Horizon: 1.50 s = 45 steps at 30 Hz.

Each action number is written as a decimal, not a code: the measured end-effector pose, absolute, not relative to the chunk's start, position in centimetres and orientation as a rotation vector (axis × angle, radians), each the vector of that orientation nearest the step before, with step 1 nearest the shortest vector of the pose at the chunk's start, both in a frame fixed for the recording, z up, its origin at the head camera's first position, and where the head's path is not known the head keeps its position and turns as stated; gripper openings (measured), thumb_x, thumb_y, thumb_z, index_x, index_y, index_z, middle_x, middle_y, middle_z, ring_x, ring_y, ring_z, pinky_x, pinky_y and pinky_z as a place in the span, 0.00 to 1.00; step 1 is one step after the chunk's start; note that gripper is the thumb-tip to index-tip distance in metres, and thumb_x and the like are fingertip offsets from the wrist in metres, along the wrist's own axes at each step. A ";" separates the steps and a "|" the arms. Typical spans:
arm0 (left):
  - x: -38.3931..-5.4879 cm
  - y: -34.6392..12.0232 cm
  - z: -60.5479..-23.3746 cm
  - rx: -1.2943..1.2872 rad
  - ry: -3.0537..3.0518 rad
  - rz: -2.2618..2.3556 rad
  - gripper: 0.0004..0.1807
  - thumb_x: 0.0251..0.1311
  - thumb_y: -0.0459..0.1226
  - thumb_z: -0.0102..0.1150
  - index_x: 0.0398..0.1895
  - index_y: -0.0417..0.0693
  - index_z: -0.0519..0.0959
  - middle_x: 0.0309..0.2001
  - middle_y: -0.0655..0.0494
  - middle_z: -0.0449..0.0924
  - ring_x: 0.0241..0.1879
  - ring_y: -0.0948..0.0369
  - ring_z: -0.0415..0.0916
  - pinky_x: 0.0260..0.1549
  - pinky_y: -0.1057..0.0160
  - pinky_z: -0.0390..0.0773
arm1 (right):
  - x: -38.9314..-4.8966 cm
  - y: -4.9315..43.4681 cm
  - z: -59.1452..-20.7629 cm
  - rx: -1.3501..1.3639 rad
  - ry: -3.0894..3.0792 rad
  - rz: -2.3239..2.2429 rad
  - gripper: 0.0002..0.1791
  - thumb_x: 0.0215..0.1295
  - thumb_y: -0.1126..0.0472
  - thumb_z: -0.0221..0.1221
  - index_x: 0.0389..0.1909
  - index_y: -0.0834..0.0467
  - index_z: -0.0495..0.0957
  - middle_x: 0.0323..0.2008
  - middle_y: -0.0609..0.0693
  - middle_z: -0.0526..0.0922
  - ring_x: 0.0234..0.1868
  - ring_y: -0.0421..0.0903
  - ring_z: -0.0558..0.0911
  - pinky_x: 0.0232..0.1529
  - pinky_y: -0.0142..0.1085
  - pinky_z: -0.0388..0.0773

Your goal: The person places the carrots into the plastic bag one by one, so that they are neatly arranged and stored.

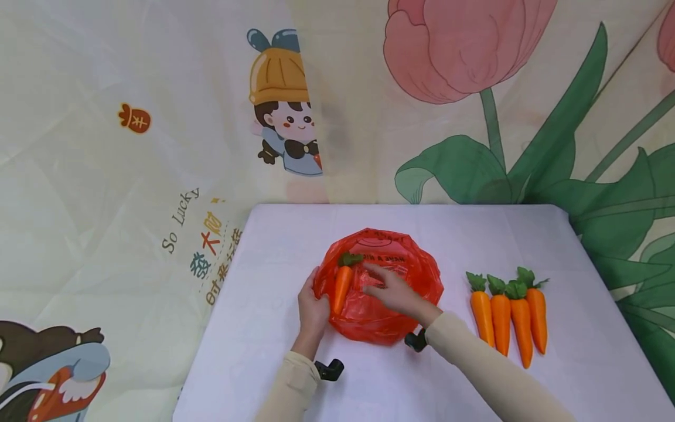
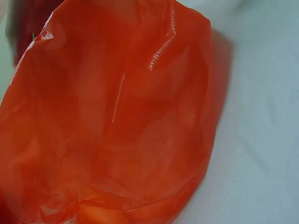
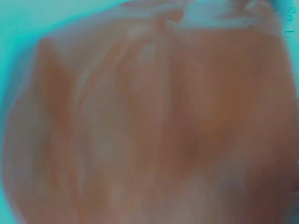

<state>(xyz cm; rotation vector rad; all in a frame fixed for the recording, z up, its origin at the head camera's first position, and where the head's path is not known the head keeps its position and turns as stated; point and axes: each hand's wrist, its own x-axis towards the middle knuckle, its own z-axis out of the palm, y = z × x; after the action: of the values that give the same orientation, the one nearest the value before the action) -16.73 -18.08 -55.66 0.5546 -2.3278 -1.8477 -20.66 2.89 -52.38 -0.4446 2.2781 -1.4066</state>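
Note:
A red plastic bag (image 1: pixel 377 325) lies spread with its mouth facing up, and printed lettering shows on its inner side. One carrot (image 1: pixel 343 288) with a green leafy top lies inside it, near the left wall. My left hand (image 1: pixel 314 305) grips the bag's left edge, its fingers partly hidden by the plastic. Over the bag's middle reaches my right hand (image 1: pixel 392 291), fingers extended and apart, pointing toward the carrot with nothing held. In the left wrist view the bag's side (image 2: pixel 121 112) fills most of the picture. The right wrist view is a blurred close-up of the bag (image 3: pixel 140 116).
Several carrots (image 1: pixel 502 319) with leafy tops lie side by side right of the bag, the right sleeve (image 1: pixel 490 363) overlapping their lower ends. The white table (image 1: pixel 253 258) ends at a printed cloth backdrop (image 1: pixel 353 117). Black wrist cameras (image 1: pixel 330 370) sit by both cuffs.

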 end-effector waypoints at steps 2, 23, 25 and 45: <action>-16.7 -18.1 -55.5 0.551 -2.333 -1.841 0.38 0.66 0.22 0.50 0.78 0.53 0.61 0.74 0.55 0.64 0.71 0.52 0.63 0.65 0.50 0.70 | -19.7 4.5 -51.2 -0.544 2.462 -1.285 0.40 0.69 0.48 0.63 0.79 0.48 0.59 0.76 0.48 0.61 0.73 0.56 0.64 0.59 0.54 0.77; -17.0 -18.2 -55.7 0.584 -2.330 -1.834 0.36 0.67 0.23 0.50 0.78 0.50 0.61 0.73 0.53 0.64 0.71 0.52 0.62 0.66 0.50 0.68 | -15.6 20.0 -46.6 -0.453 3.276 -0.586 0.55 0.57 0.57 0.73 0.79 0.64 0.51 0.76 0.64 0.57 0.70 0.68 0.63 0.63 0.64 0.67; -17.0 -18.2 -55.8 0.596 -2.329 -1.835 0.36 0.68 0.23 0.50 0.78 0.51 0.61 0.73 0.54 0.65 0.70 0.52 0.63 0.66 0.51 0.69 | -15.6 20.7 -47.0 -0.442 3.292 -0.579 0.55 0.57 0.58 0.74 0.79 0.65 0.51 0.75 0.65 0.58 0.70 0.68 0.64 0.63 0.64 0.67; -16.8 -18.3 -56.2 0.584 -2.328 -1.862 0.36 0.66 0.22 0.47 0.78 0.49 0.61 0.73 0.53 0.64 0.70 0.52 0.63 0.67 0.50 0.67 | -15.6 22.1 -52.5 0.089 2.935 -0.667 0.45 0.62 0.55 0.69 0.71 0.74 0.60 0.44 0.70 0.79 0.30 0.53 0.73 0.32 0.45 0.80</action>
<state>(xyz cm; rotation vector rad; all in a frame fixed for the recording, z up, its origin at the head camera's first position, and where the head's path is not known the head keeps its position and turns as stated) -16.84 -18.30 -56.21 0.5838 -2.3278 -1.8616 -15.56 22.12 -52.45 0.0894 2.9354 -0.6671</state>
